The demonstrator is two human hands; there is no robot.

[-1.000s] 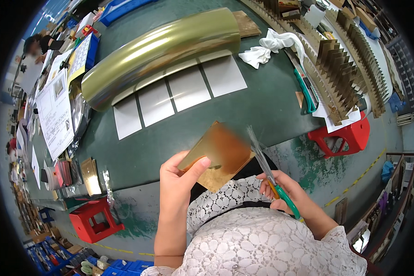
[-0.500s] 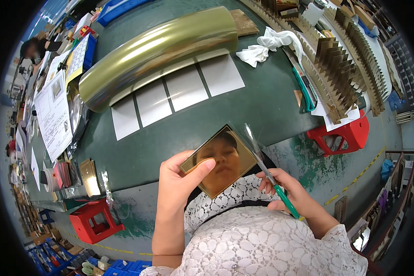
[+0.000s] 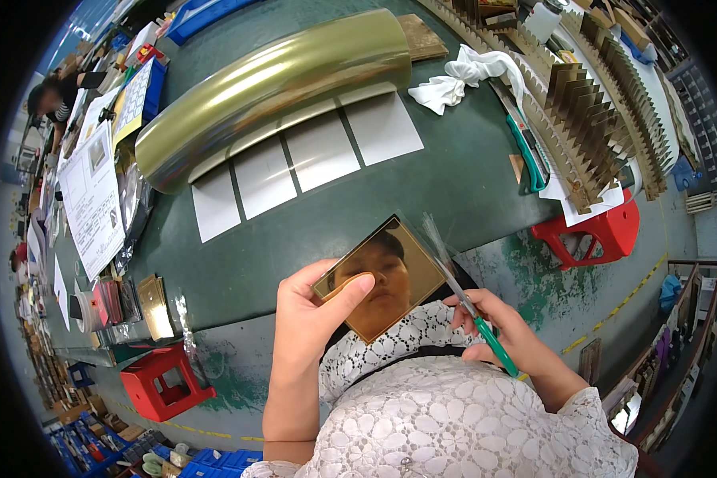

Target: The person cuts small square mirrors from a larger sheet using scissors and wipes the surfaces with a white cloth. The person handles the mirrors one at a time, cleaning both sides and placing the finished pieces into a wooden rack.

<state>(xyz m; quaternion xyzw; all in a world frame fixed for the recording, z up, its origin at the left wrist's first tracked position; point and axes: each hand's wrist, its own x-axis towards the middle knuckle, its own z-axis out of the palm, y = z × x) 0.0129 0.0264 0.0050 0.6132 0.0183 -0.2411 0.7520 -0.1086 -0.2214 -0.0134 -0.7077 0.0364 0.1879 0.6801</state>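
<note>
My left hand (image 3: pixel 315 307) pinches a square mirror-like amber plate (image 3: pixel 398 299) with its thumb on top, tilted cornerwise over the table's near edge. The plate's surface gives back a reflection. In my right hand (image 3: pixel 498 323) is a slim knife (image 3: pixel 494 346) with a green handle and a long metal front part. Its metal part runs along the plate's right edge. A wispy clear strip or film (image 3: pixel 432 233) shows by that edge and the knife's tip; whether it is attached to the plate is hard to tell.
Across the green table (image 3: pixel 311 231) lies a large roll of yellowish film (image 3: pixel 279 88), with white sheets (image 3: pixel 327 155) before it. A white cloth (image 3: pixel 462 76), a green cutter (image 3: pixel 527 155) and toothed racks of plates (image 3: pixel 585 119) are at right. Red stools (image 3: pixel 163 382) stand below. Another person (image 3: pixel 52 99) is far left.
My hands and the plate stay nearly still. The knife and the clear strip by its tip shift slightly along the plate's edge. The reflection in the plate moves, as does the person far left.
</note>
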